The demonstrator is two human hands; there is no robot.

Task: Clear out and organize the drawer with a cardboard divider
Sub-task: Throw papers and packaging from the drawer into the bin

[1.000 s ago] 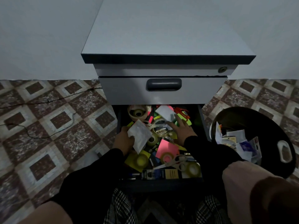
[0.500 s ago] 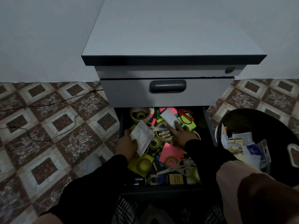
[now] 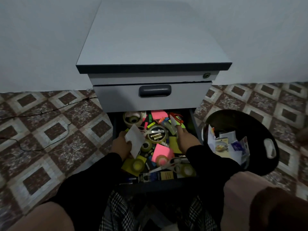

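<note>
A patterned tile floor (image 3: 50, 130) is lying under a grey cabinet (image 3: 153, 39), whose lower drawer (image 3: 115, 129) is standing open, crammed with tape rolls and sticky notes. Inside the drawer, the left hand (image 3: 120, 145) is gripping a white paper (image 3: 135, 140) while the right hand (image 3: 185, 139) is pinching a small white slip (image 3: 174, 122). Right of the drawer, a black bin (image 3: 260, 130) is holding scraps

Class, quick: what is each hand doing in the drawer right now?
Left hand: grips a white paper packet.
Right hand: pinches a small white slip of paper over the clutter in the drawer.
</note>
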